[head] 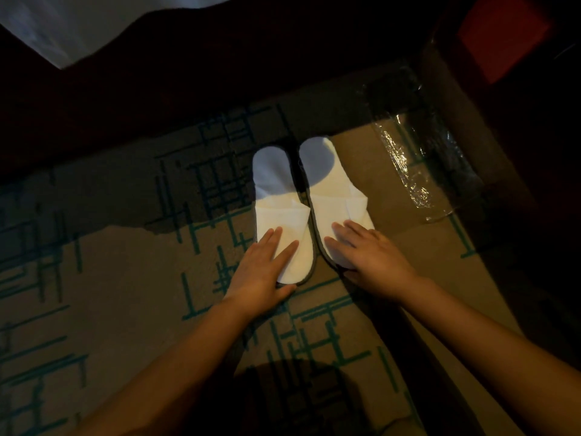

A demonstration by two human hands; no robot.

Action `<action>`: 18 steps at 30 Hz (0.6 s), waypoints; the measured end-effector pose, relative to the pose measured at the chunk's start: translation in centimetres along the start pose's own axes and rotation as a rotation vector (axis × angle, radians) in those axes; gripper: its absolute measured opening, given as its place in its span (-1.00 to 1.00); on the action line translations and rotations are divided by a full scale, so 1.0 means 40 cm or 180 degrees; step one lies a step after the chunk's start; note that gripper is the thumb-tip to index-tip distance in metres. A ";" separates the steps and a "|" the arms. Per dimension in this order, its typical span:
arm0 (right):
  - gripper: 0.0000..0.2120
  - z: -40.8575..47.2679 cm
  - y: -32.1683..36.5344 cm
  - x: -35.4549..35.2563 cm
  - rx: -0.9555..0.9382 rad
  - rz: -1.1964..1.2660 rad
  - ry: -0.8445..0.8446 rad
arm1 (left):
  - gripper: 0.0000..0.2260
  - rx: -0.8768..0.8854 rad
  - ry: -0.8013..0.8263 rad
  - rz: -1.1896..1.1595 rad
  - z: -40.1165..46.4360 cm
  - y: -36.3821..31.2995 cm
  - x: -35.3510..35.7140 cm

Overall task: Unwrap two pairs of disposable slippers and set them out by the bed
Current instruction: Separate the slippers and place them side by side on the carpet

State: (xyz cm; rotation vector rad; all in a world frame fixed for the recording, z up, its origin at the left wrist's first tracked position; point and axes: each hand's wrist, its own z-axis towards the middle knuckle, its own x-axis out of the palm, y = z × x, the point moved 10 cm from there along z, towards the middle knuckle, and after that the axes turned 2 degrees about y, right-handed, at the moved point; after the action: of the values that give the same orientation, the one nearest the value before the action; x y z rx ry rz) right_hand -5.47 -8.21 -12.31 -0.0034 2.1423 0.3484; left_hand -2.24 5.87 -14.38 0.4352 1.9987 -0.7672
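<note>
Two white disposable slippers lie side by side on the patterned carpet, heels toward the dark bed base, toes toward me. My left hand (262, 267) rests flat on the toe of the left slipper (276, 196), thumb hooked under its front edge. My right hand (367, 256) lies flat on the toe of the right slipper (330, 184), thumb at its front edge. Both slippers are unwrapped. No second pair is in view.
A crumpled clear plastic wrapper (412, 165) lies on the carpet to the right of the slippers. The dark bed base (157, 99) with white bedding (78, 23) runs across the top. Dark furniture (503, 89) stands at the right. The beige carpet (125, 278) has teal lines.
</note>
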 end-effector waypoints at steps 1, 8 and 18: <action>-0.33 0.008 -0.005 -0.011 0.0020 -0.0028 -0.0017 | -0.27 -0.0037 -0.0011 -0.0006 0.013 0.000 -0.006; -0.38 0.059 -0.044 -0.062 0.0192 0.0001 -0.0009 | -0.27 -0.0366 0.0008 0.0086 0.090 0.014 -0.041; -0.34 0.140 -0.105 -0.110 0.0220 -0.0162 0.0033 | -0.27 -0.0412 -0.0205 0.0031 0.167 0.027 -0.097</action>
State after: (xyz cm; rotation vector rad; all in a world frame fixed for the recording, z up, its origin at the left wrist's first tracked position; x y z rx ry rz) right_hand 2.15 -11.43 -12.69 -0.0203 2.1594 0.2450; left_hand 4.62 2.20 -13.95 0.3403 1.9713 -0.6337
